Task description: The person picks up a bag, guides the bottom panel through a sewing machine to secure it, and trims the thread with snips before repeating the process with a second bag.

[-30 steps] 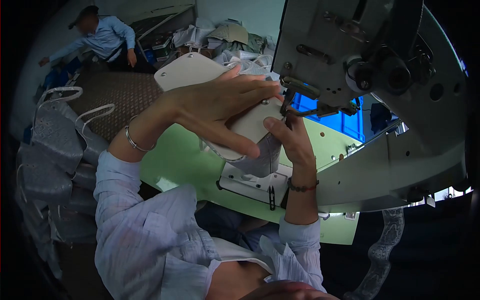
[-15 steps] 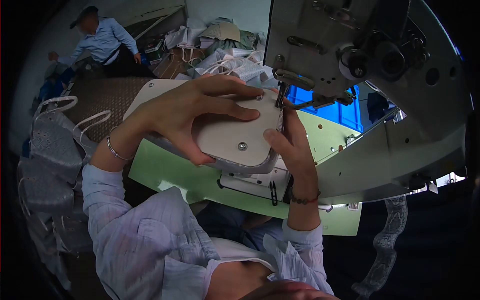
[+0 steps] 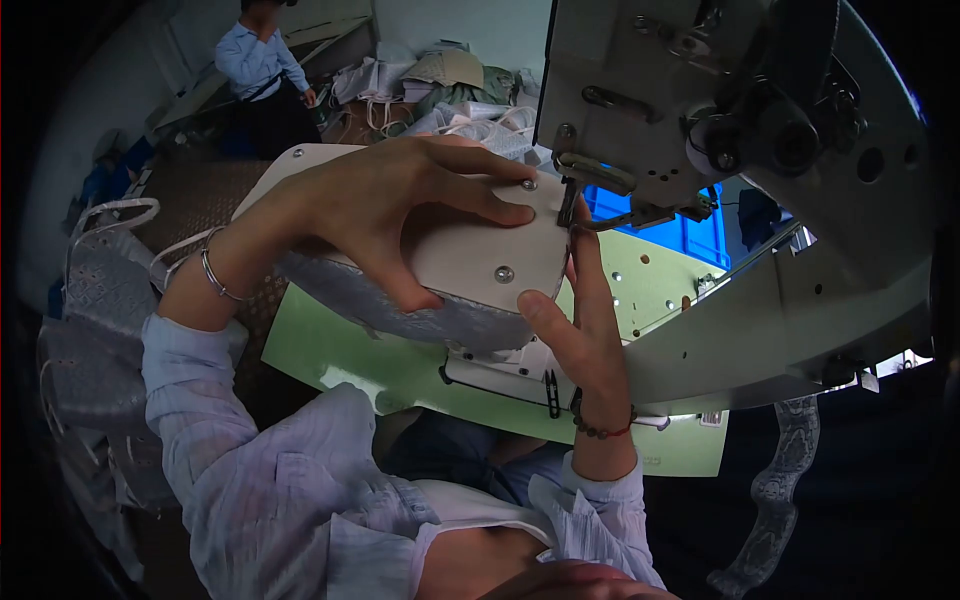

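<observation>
A bag lies bottom up, with a white base panel [image 3: 455,255] and grey patterned sides [image 3: 400,308]. Round metal studs [image 3: 504,274] sit near the panel's corners. My left hand [image 3: 385,205] spans the panel, fingertips by the far stud and thumb over the near edge. At the right end my right hand [image 3: 585,335] grips the bag, its thumb at the near corner and its fingers partly hidden behind the rim. The presser foot [image 3: 567,203] of the sewing machine [image 3: 625,115] meets the panel's right edge between my hands; the needle tip cannot be made out.
Thread snips [image 3: 552,394] lie on the green table [image 3: 335,345] near its front edge. Behind the machine is a blue crate [image 3: 690,238]. Grey bags [image 3: 100,375] hang at left, and more are heaped [image 3: 475,118] at the back. Another person [image 3: 262,65] stands back left.
The bag has turned and tilted slightly, showing more of its near side. Both hands have shifted with it. The other person has moved right, raising a hand to the head.
</observation>
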Demonstrator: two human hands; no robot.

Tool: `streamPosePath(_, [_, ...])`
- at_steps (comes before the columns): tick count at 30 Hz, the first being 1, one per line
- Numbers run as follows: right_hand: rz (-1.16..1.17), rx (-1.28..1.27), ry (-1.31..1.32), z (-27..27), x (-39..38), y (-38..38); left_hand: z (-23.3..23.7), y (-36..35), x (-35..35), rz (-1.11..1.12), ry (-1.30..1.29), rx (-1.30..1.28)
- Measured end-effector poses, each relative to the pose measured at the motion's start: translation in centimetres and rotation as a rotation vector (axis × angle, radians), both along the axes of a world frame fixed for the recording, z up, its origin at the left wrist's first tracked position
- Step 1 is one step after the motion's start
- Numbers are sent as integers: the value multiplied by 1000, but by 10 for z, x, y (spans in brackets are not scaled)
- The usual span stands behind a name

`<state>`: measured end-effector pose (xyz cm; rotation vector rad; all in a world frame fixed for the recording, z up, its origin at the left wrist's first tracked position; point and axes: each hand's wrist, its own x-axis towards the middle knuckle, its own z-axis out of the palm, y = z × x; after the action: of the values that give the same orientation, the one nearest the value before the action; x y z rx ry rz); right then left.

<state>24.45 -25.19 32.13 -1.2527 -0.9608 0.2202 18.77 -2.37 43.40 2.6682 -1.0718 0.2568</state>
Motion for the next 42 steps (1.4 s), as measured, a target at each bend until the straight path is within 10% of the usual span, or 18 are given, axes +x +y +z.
streamPosePath(42, [77,47,340,10,29,31,-20,8,-6,344,91,121])
